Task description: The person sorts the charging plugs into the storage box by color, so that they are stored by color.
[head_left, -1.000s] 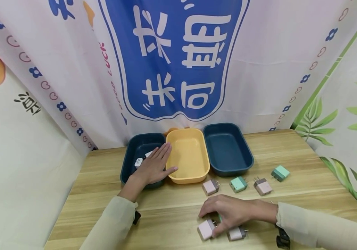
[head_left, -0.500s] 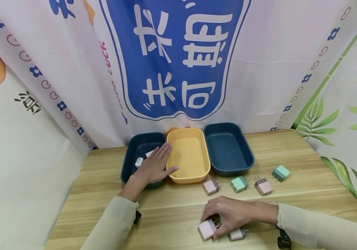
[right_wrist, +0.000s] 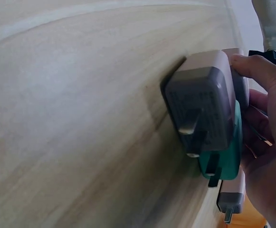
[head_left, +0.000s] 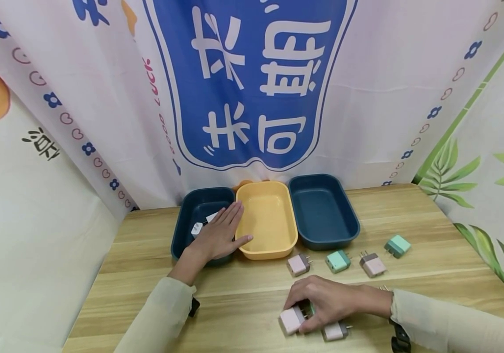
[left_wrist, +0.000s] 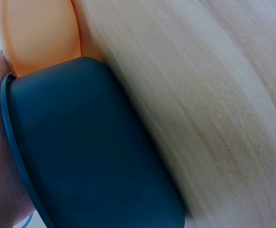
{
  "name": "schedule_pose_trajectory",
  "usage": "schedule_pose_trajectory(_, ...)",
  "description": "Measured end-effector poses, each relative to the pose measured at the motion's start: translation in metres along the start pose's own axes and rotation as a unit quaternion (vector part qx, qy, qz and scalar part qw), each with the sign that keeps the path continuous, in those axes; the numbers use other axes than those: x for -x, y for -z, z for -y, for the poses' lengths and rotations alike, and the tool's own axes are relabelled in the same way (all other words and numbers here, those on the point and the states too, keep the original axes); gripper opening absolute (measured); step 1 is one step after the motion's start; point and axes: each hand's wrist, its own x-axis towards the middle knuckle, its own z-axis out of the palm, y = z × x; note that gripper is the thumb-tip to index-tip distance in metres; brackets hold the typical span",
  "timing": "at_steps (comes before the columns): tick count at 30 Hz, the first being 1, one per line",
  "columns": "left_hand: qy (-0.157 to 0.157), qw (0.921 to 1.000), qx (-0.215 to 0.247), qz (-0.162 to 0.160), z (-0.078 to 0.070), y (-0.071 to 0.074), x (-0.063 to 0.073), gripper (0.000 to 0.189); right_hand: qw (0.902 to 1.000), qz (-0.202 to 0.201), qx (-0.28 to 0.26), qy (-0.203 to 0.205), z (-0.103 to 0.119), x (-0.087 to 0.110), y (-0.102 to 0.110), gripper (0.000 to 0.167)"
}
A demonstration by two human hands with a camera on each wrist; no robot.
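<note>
My left hand [head_left: 217,236] lies flat with straight fingers over the left dark blue bin [head_left: 177,235], its fingertips at the rim of the yellow bin [head_left: 267,255]. White plug chargers [head_left: 196,229] lie in that blue bin, partly hidden by the hand. At the front, my right hand [head_left: 329,301] pinches a pink-and-grey plug charger [head_left: 290,321] between thumb and fingers. The right wrist view shows the thumb against this pink charger [right_wrist: 237,52]. A green charger [right_wrist: 225,159] sits under the palm, mostly hidden from the head view. Another pink charger [head_left: 335,331] lies beside the thumb.
A second dark blue bin [head_left: 324,243] stands right of the yellow one. Before the bins lie a pink charger [head_left: 298,264], a green one [head_left: 338,261], another pink one [head_left: 373,264] and another green one [head_left: 397,246]. Prongs show by the right wrist. A printed curtain [head_left: 366,122] hangs behind the table.
My right hand's fingers have closed in on the pink charger, which has shifted very slightly. The left hand stays in place over the bins.
</note>
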Motion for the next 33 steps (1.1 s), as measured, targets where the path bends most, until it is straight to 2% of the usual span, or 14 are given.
schedule_pose_trajectory(9,0.000,1.0000,0.000,-0.005,0.000,-0.001,0.000,0.094,0.9991,-0.040,0.011,0.010,-0.001,-0.004,0.008,0.035)
schedule_pose_trajectory(17,0.000,1.0000,0.002,-0.005,0.000,-0.001,0.001,0.094,0.9980,-0.062,-0.005,-0.002,0.000,-0.009,0.019,0.035)
schedule_pose_trajectory(24,0.002,1.0000,0.000,-0.004,0.000,-0.003,0.001,0.094,0.9952,-0.093,0.018,0.026,0.000,-0.017,0.032,0.035)
schedule_pose_trajectory(33,0.003,1.0000,-0.002,-0.006,0.001,-0.004,0.000,0.094,0.9923,-0.123,0.001,0.012,0.001,-0.026,0.049,0.036)
